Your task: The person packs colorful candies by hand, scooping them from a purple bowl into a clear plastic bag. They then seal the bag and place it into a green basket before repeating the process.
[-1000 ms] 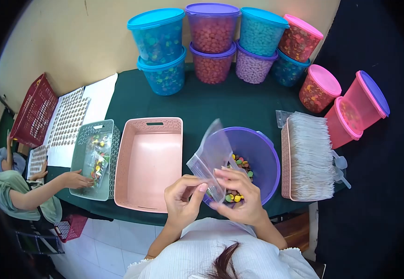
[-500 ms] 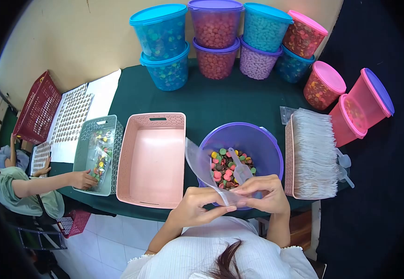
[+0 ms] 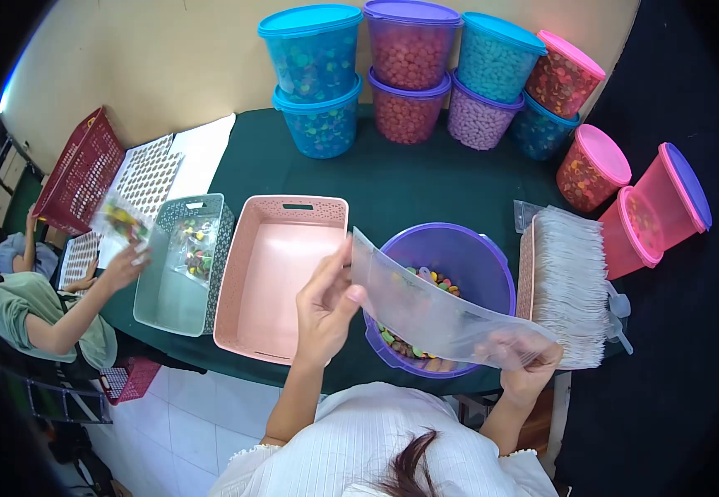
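A clear plastic bag [image 3: 434, 311] is stretched between my two hands, above the purple tub [image 3: 492, 277]. My left hand [image 3: 326, 311] pinches its upper left end near the pink basket. At its lower right end my right hand [image 3: 525, 360] grips the bag, the fingers partly seen through the plastic. Inside the tub lie colourful round candies [image 3: 405, 344], partly hidden by the bag, as is most of the scoop. The pink basket [image 3: 272, 282] stands to the left of the tub. Right of the tub, a holder bears a thick stack of clear bags [image 3: 568, 286].
A co-worker's hand [image 3: 127, 265] holds a filled bag [image 3: 123, 219] beside the green basket [image 3: 148, 290]. Lidded candy containers [image 3: 322, 124] line the back. A red basket [image 3: 82, 174] and sticker sheets [image 3: 148, 178] are at left, scoops [image 3: 620, 306] at right.
My hands have moved apart and the bag is now spread lengthwise between them. The co-worker's hand has lifted a filled bag out of the green basket. The whole view has shifted slightly.
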Demonstrator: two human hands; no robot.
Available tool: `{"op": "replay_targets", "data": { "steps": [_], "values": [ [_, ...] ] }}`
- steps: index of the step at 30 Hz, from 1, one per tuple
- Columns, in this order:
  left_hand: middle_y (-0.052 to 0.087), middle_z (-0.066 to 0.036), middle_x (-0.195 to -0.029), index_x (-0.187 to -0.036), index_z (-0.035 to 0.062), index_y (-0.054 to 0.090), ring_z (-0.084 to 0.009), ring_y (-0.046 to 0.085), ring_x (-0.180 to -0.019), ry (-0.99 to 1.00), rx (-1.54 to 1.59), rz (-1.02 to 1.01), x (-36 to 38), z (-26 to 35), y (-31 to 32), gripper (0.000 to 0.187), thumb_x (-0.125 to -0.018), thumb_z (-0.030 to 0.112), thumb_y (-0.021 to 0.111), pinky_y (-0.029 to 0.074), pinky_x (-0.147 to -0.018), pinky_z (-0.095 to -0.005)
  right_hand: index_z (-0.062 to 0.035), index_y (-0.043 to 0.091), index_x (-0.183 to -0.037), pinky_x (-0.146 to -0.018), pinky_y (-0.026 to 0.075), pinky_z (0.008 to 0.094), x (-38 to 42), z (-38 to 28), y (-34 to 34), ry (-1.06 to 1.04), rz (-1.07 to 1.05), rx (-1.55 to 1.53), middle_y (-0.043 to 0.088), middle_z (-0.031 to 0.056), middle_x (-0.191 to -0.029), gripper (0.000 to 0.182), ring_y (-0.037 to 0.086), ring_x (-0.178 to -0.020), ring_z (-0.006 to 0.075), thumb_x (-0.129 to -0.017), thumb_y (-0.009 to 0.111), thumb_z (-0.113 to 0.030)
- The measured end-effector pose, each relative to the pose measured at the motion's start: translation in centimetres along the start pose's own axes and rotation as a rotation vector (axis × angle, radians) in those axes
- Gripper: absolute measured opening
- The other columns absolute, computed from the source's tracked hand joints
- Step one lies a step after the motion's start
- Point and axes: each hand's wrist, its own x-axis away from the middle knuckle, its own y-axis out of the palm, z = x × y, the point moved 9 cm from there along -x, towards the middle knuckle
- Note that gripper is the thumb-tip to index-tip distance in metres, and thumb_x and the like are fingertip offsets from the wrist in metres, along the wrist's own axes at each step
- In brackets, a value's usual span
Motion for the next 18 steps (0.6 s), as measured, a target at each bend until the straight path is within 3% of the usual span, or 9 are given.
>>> {"op": "replay_targets", "data": {
  "steps": [3,7,12,13,15,16,18],
  "values": [
    [0.056,-0.01,-0.096,-0.108,-0.0012,0.054,-0.0095,0.053,-0.081,0.06,-0.124,-0.03,0.9,-0.6,-0.1,0.038,-0.072,0.002,0.065,0.043,-0.062,-0.0185,0.0027,0.056,-0.078,-0.06,0.05,0.0269,-0.2,0.0,0.2,0.005,0.024,-0.035,0.063,0.0176,-0.075,0.015,0.062,-0.067,0.018,-0.067,0.064,0.007],
    [0.058,-0.013,-0.097,-0.105,-0.0009,0.057,-0.0108,0.055,-0.081,0.159,-0.163,0.036,1.0,0.1,-0.1,0.036,-0.07,-0.001,0.066,0.043,-0.06,-0.0192,0.0005,0.052,-0.083,-0.061,0.051,0.0313,0.1,0.8,-0.2,0.032,0.053,-0.102,0.062,0.0195,-0.077,0.02,0.062,-0.07,0.0197,-0.068,0.063,0.007],
    [0.057,-0.015,-0.097,-0.097,-0.0011,0.06,-0.0113,0.056,-0.075,0.488,-0.364,0.082,1.4,2.2,-0.1,0.028,-0.07,-0.003,0.065,0.044,-0.057,-0.0183,0.0007,0.052,-0.083,-0.062,0.052,0.032,0.1,0.8,0.5,0.058,0.045,-0.141,0.061,0.0209,-0.079,0.02,0.062,-0.072,0.0208,-0.068,0.063,0.007],
    [0.057,-0.015,-0.097,-0.097,-0.0011,0.06,-0.0113,0.056,-0.075,0.486,-0.363,0.083,1.5,2.1,0.0,0.028,-0.07,-0.003,0.065,0.044,-0.057,-0.0183,0.0009,0.052,-0.084,-0.062,0.052,0.032,0.0,0.8,0.7,0.072,0.042,-0.165,0.061,0.0215,-0.08,0.02,0.062,-0.072,0.0211,-0.068,0.063,0.007],
    [0.056,-0.015,-0.097,-0.086,-0.0031,0.058,-0.0104,0.055,-0.073,0.254,-0.143,0.102,1.1,0.4,-0.7,0.016,-0.071,-0.003,0.064,0.044,-0.057,-0.0195,0.001,0.052,-0.084,-0.063,0.052,0.0323,0.0,0.8,0.8,0.088,0.033,-0.158,0.061,0.021,-0.08,0.019,0.062,-0.072,0.0214,-0.069,0.062,0.007],
    [0.056,-0.015,-0.097,-0.086,-0.0031,0.058,-0.0104,0.055,-0.073,0.253,-0.144,0.101,1.1,0.7,-0.8,0.016,-0.071,-0.003,0.064,0.044,-0.057,-0.0195,0.0011,0.052,-0.084,-0.064,0.051,0.0325,-0.1,0.9,0.8,0.102,0.026,-0.15,0.061,0.0206,-0.08,0.018,0.062,-0.073,0.0217,-0.07,0.061,0.006],
    [0.055,-0.014,-0.096,-0.078,-0.0014,0.051,-0.009,0.053,-0.07,0.047,-0.126,0.015,0.5,-0.2,-0.7,0.009,-0.075,-0.001,0.059,0.043,-0.057,-0.0207,0.0014,0.053,-0.083,-0.063,0.051,0.0303,-0.2,1.3,0.5,0.134,0.044,-0.142,0.061,0.0175,-0.078,0.015,0.061,-0.071,0.0194,-0.071,0.061,0.005]
  ]
}}
